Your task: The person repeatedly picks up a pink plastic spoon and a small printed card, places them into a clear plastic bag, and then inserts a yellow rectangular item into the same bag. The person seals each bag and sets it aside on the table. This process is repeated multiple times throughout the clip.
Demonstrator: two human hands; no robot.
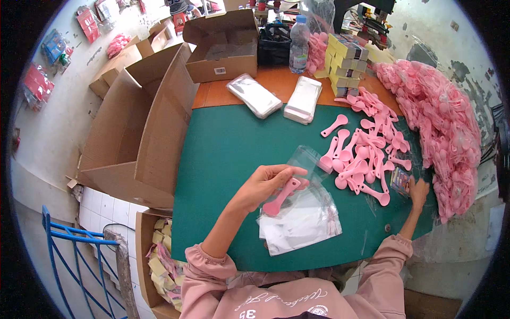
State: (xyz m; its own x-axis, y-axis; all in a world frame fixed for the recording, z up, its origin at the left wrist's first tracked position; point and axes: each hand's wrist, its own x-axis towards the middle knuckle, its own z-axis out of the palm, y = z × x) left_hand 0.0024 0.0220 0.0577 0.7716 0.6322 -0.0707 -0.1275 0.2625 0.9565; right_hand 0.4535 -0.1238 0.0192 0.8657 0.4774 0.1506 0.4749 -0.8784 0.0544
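My left hand (pixel 272 183) is closed around a small pink measuring spoon (pixel 281 196), held over the middle of the table. A clear plastic bag (pixel 311 159) shows just behind its fingers; whether they grip it too is unclear. Beneath lies a fanned pile of clear plastic bags (pixel 300 220). At the right, my right hand (pixel 418 192) has its fingers bent together at the edge of a small pile of printed cards (pixel 399 181). Many loose pink measuring spoons (pixel 364 154) are heaped between the hands, toward the back.
Two bundles of clear bags (pixel 255 95) lie at the back of the green table (pixel 212 159). Behind stand card stacks (pixel 345 66) and a water bottle (pixel 299 45). Bagged pink spoons (pixel 441 117) line the right edge. Cardboard boxes (pixel 127 127) flank the left.
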